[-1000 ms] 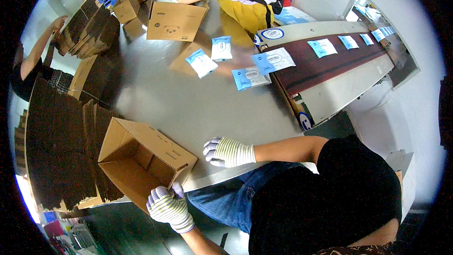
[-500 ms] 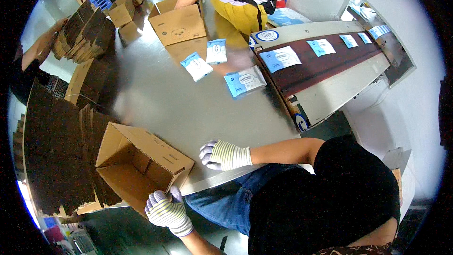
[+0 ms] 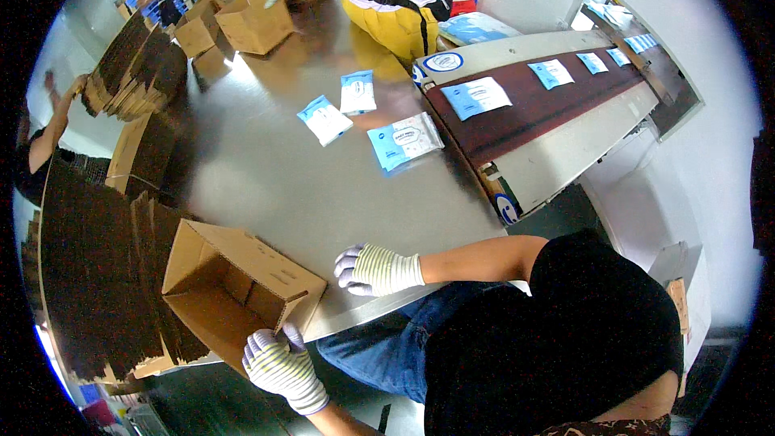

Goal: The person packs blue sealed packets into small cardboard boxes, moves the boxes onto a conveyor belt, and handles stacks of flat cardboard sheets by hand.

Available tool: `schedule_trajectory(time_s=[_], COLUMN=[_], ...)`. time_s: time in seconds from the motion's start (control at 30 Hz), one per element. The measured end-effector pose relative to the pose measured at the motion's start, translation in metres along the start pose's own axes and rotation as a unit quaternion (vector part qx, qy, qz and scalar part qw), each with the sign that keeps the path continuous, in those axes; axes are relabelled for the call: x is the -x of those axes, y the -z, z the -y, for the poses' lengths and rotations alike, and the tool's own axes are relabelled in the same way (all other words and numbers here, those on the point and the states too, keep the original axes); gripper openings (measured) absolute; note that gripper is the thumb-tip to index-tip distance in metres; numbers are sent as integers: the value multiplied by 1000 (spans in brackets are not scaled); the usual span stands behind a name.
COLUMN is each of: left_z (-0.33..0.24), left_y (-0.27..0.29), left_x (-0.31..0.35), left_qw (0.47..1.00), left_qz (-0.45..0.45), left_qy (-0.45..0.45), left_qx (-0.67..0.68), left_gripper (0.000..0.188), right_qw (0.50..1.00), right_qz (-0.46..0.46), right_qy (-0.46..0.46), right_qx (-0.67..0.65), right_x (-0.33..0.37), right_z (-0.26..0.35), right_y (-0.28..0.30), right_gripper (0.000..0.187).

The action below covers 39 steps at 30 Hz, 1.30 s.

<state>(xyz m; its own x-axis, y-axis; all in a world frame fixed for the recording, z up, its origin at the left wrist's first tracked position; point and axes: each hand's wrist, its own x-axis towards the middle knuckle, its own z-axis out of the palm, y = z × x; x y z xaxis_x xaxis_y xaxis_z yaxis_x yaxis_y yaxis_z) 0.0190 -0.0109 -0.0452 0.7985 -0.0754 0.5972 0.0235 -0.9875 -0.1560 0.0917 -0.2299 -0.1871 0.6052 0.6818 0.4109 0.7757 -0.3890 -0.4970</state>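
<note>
On the left end of the metal table (image 3: 266,169) lies a cardboard box (image 3: 291,262) on its side, its open end toward the lower left. My left hand (image 3: 282,367), in a striped glove with purple fingers, grips the box's near edge; the thumb is up against the cardboard. My right hand (image 3: 375,269), gloved alike, rests at the table's front edge just right of the box, not touching it. Its fingers are loosely curled, with nothing seen in them. Three blue and white soft packs (image 3: 405,142) lie beyond, by the conveyor's end.
A conveyor belt (image 3: 517,121) at the right carries several packs out of a wall opening. Flattened cardboard stacks (image 3: 89,266) stand along the left. Across the table, a co-worker in yellow trousers (image 3: 387,26) has gloved hands over boxes (image 3: 254,23). Another person's arm (image 3: 58,129) reaches cardboard at far left.
The co-worker's arm has come out of the box, which now stands farther off to the left. My hands and my box keep nearly the same places; the view shifts slightly.
</note>
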Motion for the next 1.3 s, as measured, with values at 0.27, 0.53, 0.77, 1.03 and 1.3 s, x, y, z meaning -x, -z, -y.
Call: schedule_trajectory(time_s=[0.27,0.53,0.77,1.03,1.3], left_z=[26,33,35,25,22], left_y=[14,40,24,21,19], left_x=[3,-19,-13,-20,-14], left_qw=[992,979,967,973,981], left_qz=[66,186,185,138,124], left_qy=[-13,-57,-15,-24,-15], left_qx=[108,59,174,185,151], left_gripper=[32,47,36,16,14], right_qw=[997,957,947,815,825], right_qz=[50,286,208,476,455], right_qy=[37,-45,-146,-277,-333], right_qx=[-41,9,196,182,46], right_x=[1,-41,-42,-56,-37], right_z=[-9,-33,-158,-234,-145], right_y=[7,114,234,263,202], right_gripper=[27,30,29,54,88])
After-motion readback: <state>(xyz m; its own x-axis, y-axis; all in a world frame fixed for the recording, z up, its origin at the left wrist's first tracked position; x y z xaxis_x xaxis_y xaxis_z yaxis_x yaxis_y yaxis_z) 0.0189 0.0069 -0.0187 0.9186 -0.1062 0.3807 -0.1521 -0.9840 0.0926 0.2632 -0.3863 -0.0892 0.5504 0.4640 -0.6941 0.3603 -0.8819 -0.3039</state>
